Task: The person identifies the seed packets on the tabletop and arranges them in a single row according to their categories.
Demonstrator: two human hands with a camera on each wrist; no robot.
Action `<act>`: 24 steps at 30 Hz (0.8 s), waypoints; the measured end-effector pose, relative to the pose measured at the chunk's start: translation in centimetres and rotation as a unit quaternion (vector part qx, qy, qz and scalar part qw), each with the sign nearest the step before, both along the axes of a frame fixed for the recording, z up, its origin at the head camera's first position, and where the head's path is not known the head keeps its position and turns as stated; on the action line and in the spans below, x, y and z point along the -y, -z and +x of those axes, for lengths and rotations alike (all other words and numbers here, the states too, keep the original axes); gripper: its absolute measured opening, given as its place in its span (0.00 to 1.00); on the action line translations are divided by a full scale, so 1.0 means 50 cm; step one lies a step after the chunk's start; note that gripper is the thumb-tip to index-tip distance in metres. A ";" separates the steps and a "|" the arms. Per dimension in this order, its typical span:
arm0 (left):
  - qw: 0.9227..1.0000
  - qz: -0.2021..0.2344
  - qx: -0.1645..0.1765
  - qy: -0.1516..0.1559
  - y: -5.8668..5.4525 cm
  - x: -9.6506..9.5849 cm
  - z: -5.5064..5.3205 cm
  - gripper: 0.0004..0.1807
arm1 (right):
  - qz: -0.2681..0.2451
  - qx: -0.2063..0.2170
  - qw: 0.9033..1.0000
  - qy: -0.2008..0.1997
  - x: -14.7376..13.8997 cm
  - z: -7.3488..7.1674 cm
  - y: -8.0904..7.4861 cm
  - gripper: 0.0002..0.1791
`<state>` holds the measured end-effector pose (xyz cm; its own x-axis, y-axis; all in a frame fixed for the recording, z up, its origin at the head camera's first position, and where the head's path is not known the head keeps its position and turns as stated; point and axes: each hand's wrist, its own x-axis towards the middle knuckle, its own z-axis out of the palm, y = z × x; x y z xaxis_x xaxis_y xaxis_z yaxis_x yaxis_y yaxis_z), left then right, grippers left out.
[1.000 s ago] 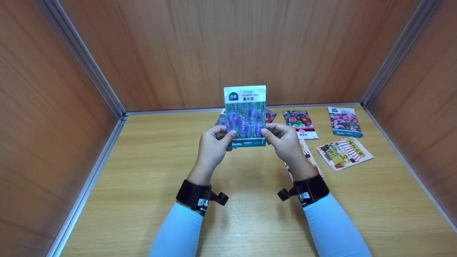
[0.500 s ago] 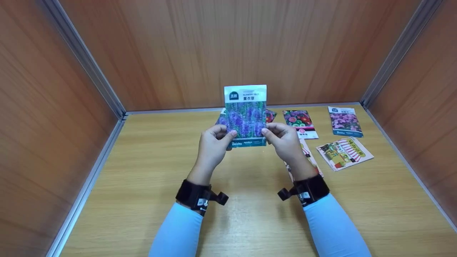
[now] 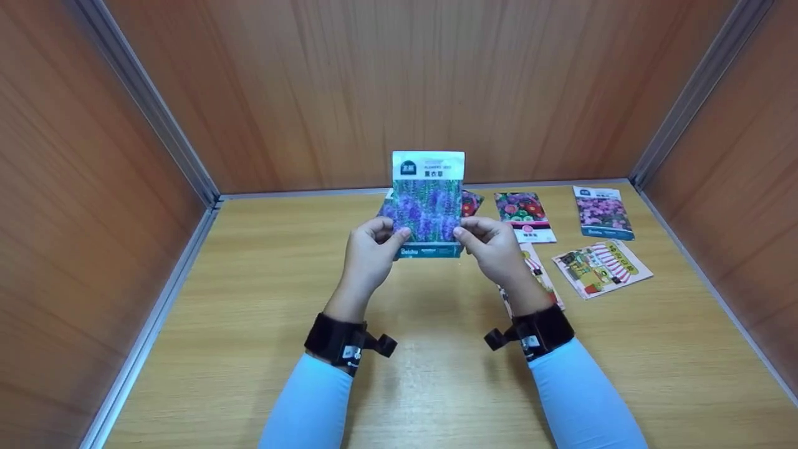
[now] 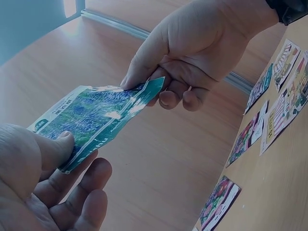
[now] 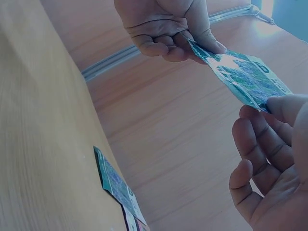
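Note:
A seed packet (image 3: 427, 209) with purple flowers, a white top and a teal bottom band is held up above the table, its front toward the head camera. My left hand (image 3: 371, 252) pinches its lower left edge, thumb in front and fingers behind. At the lower right edge my right hand (image 3: 497, 249) pinches it the same way. In the left wrist view the packet (image 4: 91, 120) looks slightly bent between both hands. Behind it, partly hidden, lie another purple packet (image 3: 386, 209) and a red-flowered packet (image 3: 472, 203).
Right of the hands lie a red-and-pink flower packet (image 3: 525, 217), a pink flower packet (image 3: 603, 212) and a striped-awning packet (image 3: 601, 268). A similar packet (image 3: 543, 274) is partly under the right forearm. Wooden panels (image 3: 399, 93) enclose the table (image 3: 249, 312).
The held packet has dipped slightly and its tilt has shifted a little. Both hands keep their grip, and the packets on the table have not moved.

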<state>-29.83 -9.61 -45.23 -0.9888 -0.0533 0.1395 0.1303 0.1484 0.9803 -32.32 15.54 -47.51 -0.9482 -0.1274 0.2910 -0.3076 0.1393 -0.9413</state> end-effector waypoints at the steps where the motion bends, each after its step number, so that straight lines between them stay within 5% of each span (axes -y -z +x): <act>1: 1.000 0.001 0.003 -0.002 0.000 0.001 -0.001 0.07 | 0.002 0.000 1.000 -0.003 0.000 -0.001 0.001 0.11; 11: 0.999 0.000 0.019 -0.030 -0.001 0.024 -0.019 0.08 | 0.022 0.011 0.999 -0.035 -0.008 -0.012 0.009 0.12; 18: 0.995 -0.035 0.051 -0.075 0.009 0.078 -0.037 0.14 | 0.092 0.039 0.995 -0.030 -0.011 -0.026 0.035 0.12; 24: 0.989 -0.081 0.080 -0.094 0.042 0.128 -0.057 0.17 | 0.258 0.063 0.964 -0.002 -0.006 -0.031 0.053 0.14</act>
<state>-32.70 -16.01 -47.35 -0.9737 -0.2279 0.0044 -0.0689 0.3128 0.9473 -33.86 15.82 -50.14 -0.9709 -0.2285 0.0713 -0.1977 0.5975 -0.7771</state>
